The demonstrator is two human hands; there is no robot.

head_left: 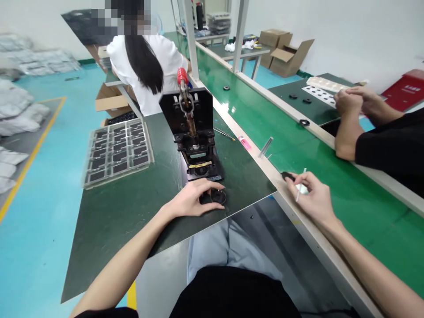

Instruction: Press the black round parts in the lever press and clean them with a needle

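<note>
On the dark green tabletop, my left hand point(195, 198) curves its thumb and fingers around a black round part point(217, 196), which lies flat just in front of the black toggle press point(195, 145). The press's red-tipped lever stands upright. Over the near rail of the green conveyor, my right hand point(313, 198) pinches another black disc-like part point(287, 176) at its fingertips. A thin white stick point(300, 185) is also held between the fingers of that hand. The palm side of my right hand is partly hidden.
A clear tray point(117, 150) of dark rectangular pieces sits left of the press. Tweezers point(225, 134) lie behind it. Metal pins point(266, 146) stand on the rail point(245, 145). Black parts rest along the conveyor point(258, 106). A co-worker's hands point(354, 99) work across it; another person sits ahead.
</note>
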